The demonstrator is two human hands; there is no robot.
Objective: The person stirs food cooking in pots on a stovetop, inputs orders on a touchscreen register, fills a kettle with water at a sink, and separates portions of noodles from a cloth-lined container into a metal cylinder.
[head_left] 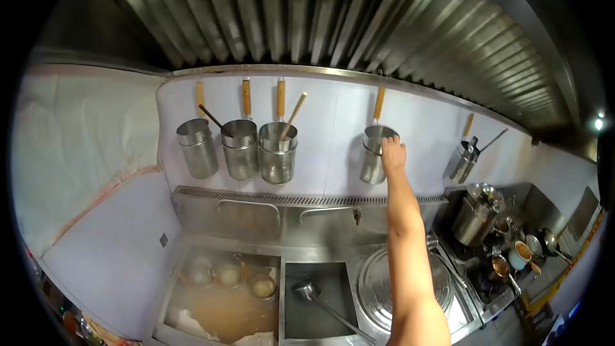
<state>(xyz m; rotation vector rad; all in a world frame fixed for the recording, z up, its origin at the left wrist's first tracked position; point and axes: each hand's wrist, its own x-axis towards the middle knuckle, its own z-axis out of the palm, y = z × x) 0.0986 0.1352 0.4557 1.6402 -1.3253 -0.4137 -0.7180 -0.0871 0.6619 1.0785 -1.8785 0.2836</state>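
My right hand (394, 155) is stretched up to the wall, with its fingers bent over the right rim of a deep metal noodle strainer (373, 161). This strainer hangs upright by its wooden handle. The fingertips are hidden at the rim, so whether they hold anything inside cannot be made out. To the left hang several similar strainers (277, 165), two of them with a stick or utensil standing inside. My left hand is out of view.
Below is a vat of cloudy, steaming water (224, 307) with several strainers in it. Beside it, a ladle (306, 290) rests in a sink (320, 330). A round metal lid (378, 282) lies under my arm. A stockpot (471, 221) and small pans stand right, on the stove.
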